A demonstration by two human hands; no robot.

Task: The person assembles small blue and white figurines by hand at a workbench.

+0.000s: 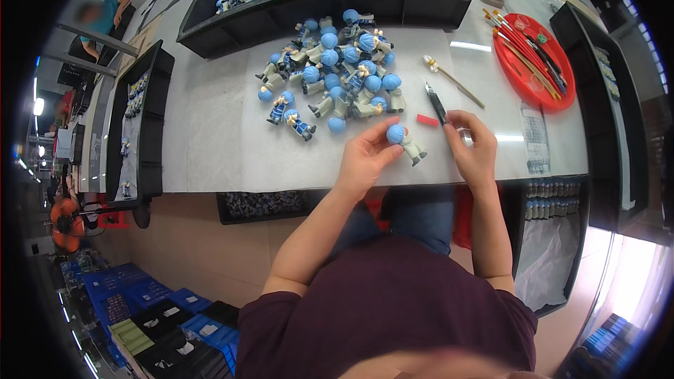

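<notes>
My left hand (366, 156) pinches a small figurine (413, 149) with a round blue head and a pale grey-green body, just above the table's near edge. In my right hand (474, 146) is a slim craft knife (436, 105) with a dark handle, its silvery blade pointing away from me. A small red block (427, 120) lies between the two hands. Beyond my left hand spreads a loose pile of similar figurines (330, 57), some in blue and white clothes. A thin stick with a pale wrapped tip (458, 84) lies past the knife.
A large black bin (330, 7) full of figurines stands at the back. On the right is a red round tray (503, 52) with brushes. Black trays (152, 126) flank the table left and right (609, 140). A person (109, 17) sits at the far left.
</notes>
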